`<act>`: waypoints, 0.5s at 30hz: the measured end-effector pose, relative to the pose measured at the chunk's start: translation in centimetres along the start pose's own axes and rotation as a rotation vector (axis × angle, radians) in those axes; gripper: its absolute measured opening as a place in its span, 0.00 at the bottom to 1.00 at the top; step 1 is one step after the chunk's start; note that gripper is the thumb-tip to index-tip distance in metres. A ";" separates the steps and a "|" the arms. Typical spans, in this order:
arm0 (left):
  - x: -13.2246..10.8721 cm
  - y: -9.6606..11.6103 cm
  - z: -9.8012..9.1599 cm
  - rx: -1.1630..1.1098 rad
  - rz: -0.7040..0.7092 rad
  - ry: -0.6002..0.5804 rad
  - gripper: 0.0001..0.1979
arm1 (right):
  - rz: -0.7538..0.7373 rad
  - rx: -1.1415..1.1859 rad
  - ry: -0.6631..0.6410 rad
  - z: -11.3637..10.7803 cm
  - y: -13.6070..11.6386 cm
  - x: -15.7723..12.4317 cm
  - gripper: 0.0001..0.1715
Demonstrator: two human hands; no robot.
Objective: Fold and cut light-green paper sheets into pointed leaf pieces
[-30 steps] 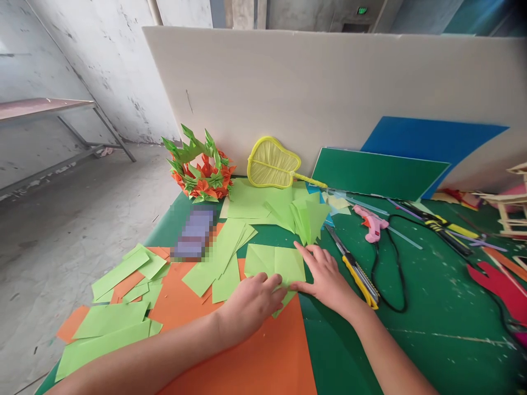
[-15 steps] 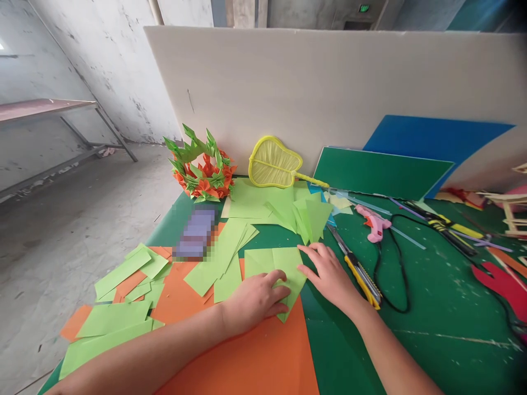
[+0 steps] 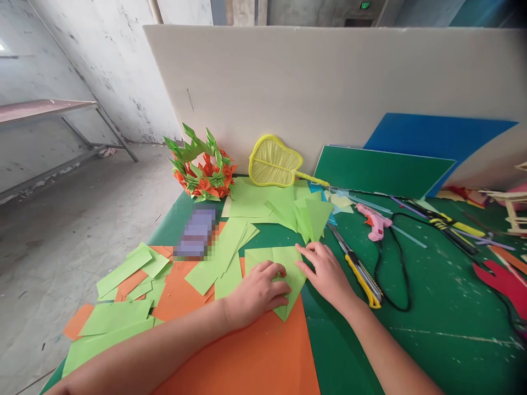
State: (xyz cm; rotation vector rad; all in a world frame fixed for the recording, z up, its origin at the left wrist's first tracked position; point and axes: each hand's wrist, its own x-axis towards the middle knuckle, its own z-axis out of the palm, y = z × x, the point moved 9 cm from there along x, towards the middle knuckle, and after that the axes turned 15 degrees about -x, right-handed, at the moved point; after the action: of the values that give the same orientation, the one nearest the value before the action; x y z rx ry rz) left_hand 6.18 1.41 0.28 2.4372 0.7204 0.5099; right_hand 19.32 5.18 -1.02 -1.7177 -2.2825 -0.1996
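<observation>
A sheet of light green paper (image 3: 269, 255) with crease lines and a pointed lower end lies on the orange paper (image 3: 247, 356). My left hand (image 3: 259, 291) rests on its lower middle, fingers bent and apart, pressing it down. At the right edge, my right hand (image 3: 325, 271) has thumb and forefinger on the paper near its upper right corner. Just beyond it stand folded green paper pieces (image 3: 315, 216). A yellow utility knife (image 3: 360, 274) with its blade out lies to the right of my right hand.
Green paper strips (image 3: 123, 271) and a blurred-out phone-shaped object (image 3: 196, 233) lie left. Behind stand an orange-green paper crown (image 3: 203, 181) and a yellow fan (image 3: 275, 162). A pink glue gun (image 3: 374, 220) with a black cord and pliers-like tools (image 3: 447, 230) lie right.
My left hand has shifted slightly up on the green paper, its fingers lifting a little. My right hand stays at the paper's right edge.
</observation>
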 end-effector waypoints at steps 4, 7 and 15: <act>0.1 0.1 -0.5 -0.046 0.028 0.050 0.06 | -0.059 0.059 0.001 -0.3 -0.6 0.1 0.20; 0.0 -0.3 -0.4 -0.078 0.044 0.047 0.07 | -0.047 0.153 0.010 -0.6 -0.6 0.0 0.19; 0.4 -0.9 -0.7 -0.144 0.084 0.077 0.09 | 0.250 0.564 0.001 0.0 1.6 -0.5 0.30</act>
State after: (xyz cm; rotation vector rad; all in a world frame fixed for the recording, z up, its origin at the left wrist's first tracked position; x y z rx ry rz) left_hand 5.83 2.56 0.44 2.3314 0.5933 0.6682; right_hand 21.00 5.17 -1.28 -1.6526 -1.8477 0.4502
